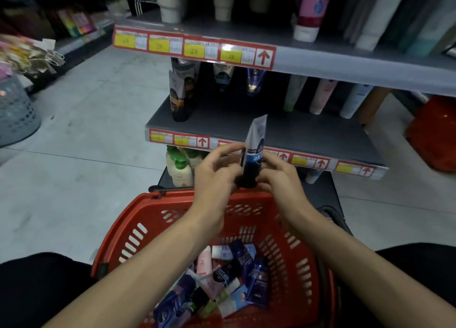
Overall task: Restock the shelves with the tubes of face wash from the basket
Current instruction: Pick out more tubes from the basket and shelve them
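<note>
Both hands hold one dark blue and silver tube of face wash (254,150) upright, cap down, above the far rim of the red basket (118,241). My left hand (214,172) pinches its left side and my right hand (276,174) grips it near the cap. The tube stands in front of the middle grey shelf (308,133). Several more tubes (222,278), blue, pink and white, lie piled in the basket's bottom. On the middle shelf, black and silver tubes (181,93) stand at the left and pale tubes (323,96) at the right.
The upper shelf (345,63) carries taller tubes and red price labels with arrows. Green-capped bottles (180,165) stand on the bottom shelf behind the basket. A grey laundry basket (14,115) is at the left and a red stool (434,130) at the right.
</note>
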Demonstrator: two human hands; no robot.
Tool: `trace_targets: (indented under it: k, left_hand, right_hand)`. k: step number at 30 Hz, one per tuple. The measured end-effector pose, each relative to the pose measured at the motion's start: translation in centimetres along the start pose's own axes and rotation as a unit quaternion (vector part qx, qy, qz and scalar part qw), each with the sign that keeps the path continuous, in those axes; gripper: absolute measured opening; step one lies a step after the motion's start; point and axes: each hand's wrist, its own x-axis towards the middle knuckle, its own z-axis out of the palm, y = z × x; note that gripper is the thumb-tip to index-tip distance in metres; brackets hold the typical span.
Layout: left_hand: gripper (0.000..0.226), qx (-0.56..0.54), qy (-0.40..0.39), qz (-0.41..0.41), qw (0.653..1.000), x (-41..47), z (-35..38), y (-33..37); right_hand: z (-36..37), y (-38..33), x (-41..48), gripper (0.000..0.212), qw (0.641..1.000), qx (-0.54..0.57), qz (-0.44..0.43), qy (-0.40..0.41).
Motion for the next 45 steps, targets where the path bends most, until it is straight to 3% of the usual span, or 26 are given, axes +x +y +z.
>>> trace_targets:
  k: [5,15,22,27,33,40,45]
  left_hand:
    - [0.039,0.029,0.002,0.052,0.998,1.6,0.0,-0.5]
    - [0.041,0.139,0.012,0.17,0.975,11.1,-1.0,1.0]
    - [0.041,0.18,0.067,0.155,0.969,19.8,-1.5,-1.0]
    - [0.036,0.187,0.101,0.143,0.967,24.7,-1.8,-1.5]
    - [0.05,0.146,0.105,0.073,0.981,27.7,-0.5,0.1]
    - [0.032,0.115,0.1,0.051,0.987,30.5,0.7,0.2]
    - [0.035,0.158,0.1,0.043,0.981,32.3,0.7,-0.3]
  right_hand:
    - [0.6,-0.7,1.9,0.061,1.0,-0.002,-0.005,-0.002]
    - [2.2,-1.7,11.2,0.061,0.997,-0.061,-0.049,-0.012]
    - [4.2,0.7,19.5,0.053,0.991,-0.116,-0.073,0.006]
    - [6.0,2.8,24.5,0.052,0.97,-0.215,-0.101,0.053]
    - [7.1,2.8,28.7,0.031,0.947,-0.282,-0.114,0.103]
    - [7.4,2.4,33.5,0.03,0.928,-0.339,-0.089,0.129]
    - [8.0,3.7,35.0,0.026,0.922,-0.367,-0.052,0.116]
